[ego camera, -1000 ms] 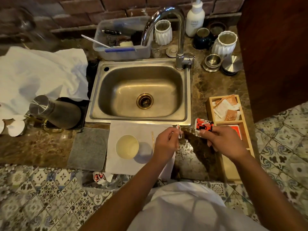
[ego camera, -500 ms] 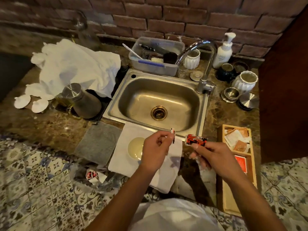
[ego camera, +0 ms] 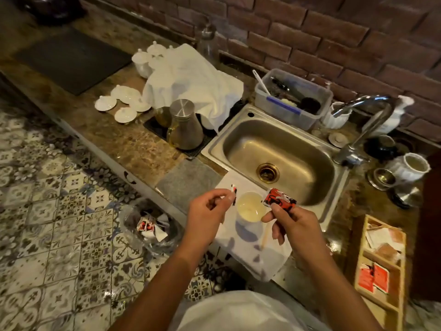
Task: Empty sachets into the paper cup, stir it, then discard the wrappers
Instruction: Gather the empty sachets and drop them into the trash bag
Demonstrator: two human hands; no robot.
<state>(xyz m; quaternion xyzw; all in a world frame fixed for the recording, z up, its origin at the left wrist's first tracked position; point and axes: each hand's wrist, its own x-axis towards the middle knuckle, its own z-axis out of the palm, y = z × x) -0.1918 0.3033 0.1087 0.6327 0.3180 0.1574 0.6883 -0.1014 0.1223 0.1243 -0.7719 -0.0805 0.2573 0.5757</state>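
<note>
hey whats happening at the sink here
A person is making a drink at the counter. The right hand holds a torn-open red sachet over the paper cup, while the left hand pinches the torn-off strip. A stirrer lies beside the cup. Used wrappers already sit in the bin bag on the floor.
</note>
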